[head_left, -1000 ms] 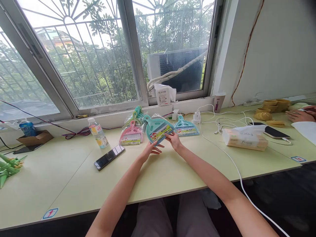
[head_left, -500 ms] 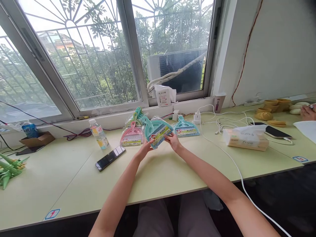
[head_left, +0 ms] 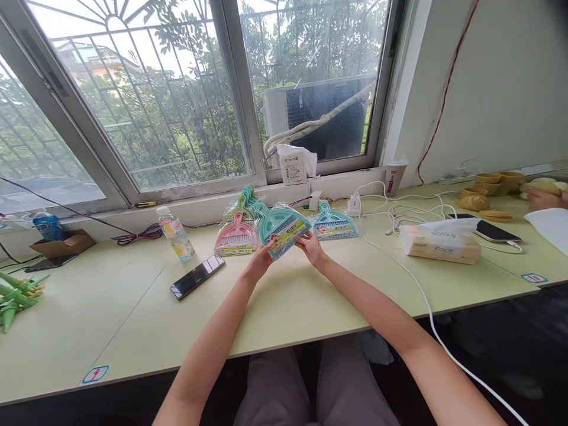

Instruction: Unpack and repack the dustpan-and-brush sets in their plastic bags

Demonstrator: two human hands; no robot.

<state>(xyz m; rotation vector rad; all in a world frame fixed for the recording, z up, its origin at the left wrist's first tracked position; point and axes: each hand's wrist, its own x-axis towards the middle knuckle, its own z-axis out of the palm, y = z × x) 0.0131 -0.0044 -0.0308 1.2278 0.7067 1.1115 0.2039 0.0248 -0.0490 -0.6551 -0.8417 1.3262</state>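
Observation:
Both my hands hold a teal dustpan and brush set (head_left: pixel 284 228), wrapped in clear plastic, above the table. My left hand (head_left: pixel 261 258) grips its lower left edge, while my right hand (head_left: pixel 312 247) pinches the lower right side. The set is tilted, its handle toward the upper left and its printed label facing me. Behind it to the left, a pink dustpan set (head_left: pixel 236 236) lies in front of several green ones (head_left: pixel 246 204). On the right rests another teal dustpan set (head_left: pixel 333 223). The fingertips behind the held set are hidden.
Left of my hands are a phone (head_left: pixel 197 277) and a drink bottle (head_left: pixel 176 234). To the right, a tissue pack (head_left: pixel 441 245) and white cables (head_left: pixel 412 216) lie on the table (head_left: pixel 293 313). A paper cup (head_left: pixel 394 177) stands by the wall. Another person's hand (head_left: pixel 544 199) is at far right.
The view has shifted slightly, so the scene sits a little higher. The held dustpan set stays in both my hands at nearly the same tilt. The other person's hand at far right has moved.

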